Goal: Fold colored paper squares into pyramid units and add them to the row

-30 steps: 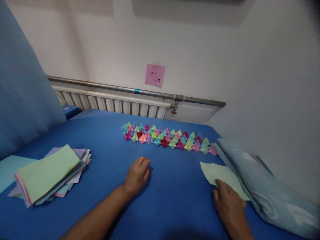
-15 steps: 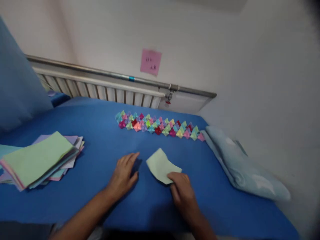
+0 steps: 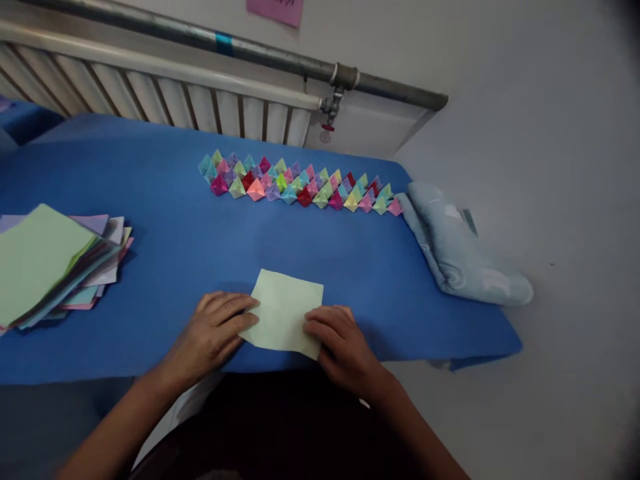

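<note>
A square sheet of pale green paper (image 3: 285, 312) lies at the front of the blue-covered surface, with a faint crease across it. At its left edge, my left hand (image 3: 213, 333) holds the sheet, fingertips on top and the thumb hidden. My right hand (image 3: 343, 343) grips the right edge with curled fingers over the paper. To the left is a loose stack of coloured paper (image 3: 45, 260), its top sheet light green. Beyond the sheet stand rows of small folded paper pieces (image 3: 305, 195) in many colours.
A folded pale blue blanket (image 3: 465, 253) lies at the right beside the wall. Behind the blue surface (image 3: 165, 267) are a white radiator (image 3: 200, 107) and a metal pipe (image 3: 280, 59) with a valve (image 3: 329, 127). A pink note (image 3: 280, 8) is on the wall.
My view has tilted downward. The green sheet has come closer and now lies flatter. My left hand, earlier apart from the paper, has taken its left edge; my right hand still holds it.
</note>
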Demonstrator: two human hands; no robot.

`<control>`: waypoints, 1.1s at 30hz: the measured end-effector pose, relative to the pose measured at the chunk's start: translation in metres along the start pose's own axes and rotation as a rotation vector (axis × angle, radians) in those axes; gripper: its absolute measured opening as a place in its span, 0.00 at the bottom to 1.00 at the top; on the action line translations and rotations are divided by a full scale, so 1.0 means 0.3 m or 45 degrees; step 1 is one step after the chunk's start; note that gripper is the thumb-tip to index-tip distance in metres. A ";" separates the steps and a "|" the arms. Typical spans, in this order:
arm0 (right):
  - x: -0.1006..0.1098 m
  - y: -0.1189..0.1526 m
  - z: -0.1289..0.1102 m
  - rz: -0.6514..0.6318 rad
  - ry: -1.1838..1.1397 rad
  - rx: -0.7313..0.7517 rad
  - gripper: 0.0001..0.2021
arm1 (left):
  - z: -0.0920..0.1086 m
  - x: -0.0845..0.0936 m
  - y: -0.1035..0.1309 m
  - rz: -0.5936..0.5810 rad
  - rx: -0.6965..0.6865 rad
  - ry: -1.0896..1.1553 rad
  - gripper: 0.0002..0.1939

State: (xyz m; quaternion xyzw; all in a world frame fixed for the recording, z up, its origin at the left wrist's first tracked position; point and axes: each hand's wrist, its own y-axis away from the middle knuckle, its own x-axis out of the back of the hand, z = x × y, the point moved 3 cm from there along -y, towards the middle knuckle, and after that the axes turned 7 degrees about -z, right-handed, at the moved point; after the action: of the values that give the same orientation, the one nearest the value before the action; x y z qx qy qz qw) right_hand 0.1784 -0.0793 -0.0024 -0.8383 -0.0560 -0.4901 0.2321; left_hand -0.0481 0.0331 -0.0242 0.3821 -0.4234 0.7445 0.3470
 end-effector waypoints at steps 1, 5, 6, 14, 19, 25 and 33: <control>-0.002 0.008 0.004 0.023 0.030 -0.027 0.18 | -0.001 0.003 -0.001 0.006 -0.016 0.012 0.11; 0.002 0.020 0.020 0.089 0.121 -0.112 0.17 | -0.007 0.017 -0.010 -0.004 -0.070 0.109 0.10; 0.006 0.015 0.021 0.082 0.141 -0.116 0.16 | -0.009 0.021 -0.011 -0.015 -0.055 0.141 0.11; 0.052 -0.094 -0.077 -0.041 0.202 0.011 0.07 | 0.102 0.082 0.023 0.153 0.195 -0.031 0.22; 0.039 -0.140 -0.145 -0.263 0.116 0.154 0.05 | 0.148 0.091 0.060 0.116 0.060 -0.090 0.14; 0.009 -0.124 -0.067 -0.338 0.038 0.045 0.19 | 0.054 0.089 0.140 0.067 0.129 0.194 0.15; -0.006 -0.124 -0.050 -0.298 -0.171 0.109 0.07 | 0.043 0.075 0.137 -0.045 0.156 0.218 0.14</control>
State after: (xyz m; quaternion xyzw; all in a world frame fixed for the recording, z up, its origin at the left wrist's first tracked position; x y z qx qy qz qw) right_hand 0.1537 -0.0528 0.0147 -0.8463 -0.1898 -0.4537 0.2045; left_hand -0.0896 0.0093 -0.0153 0.3452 -0.3390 0.7927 0.3709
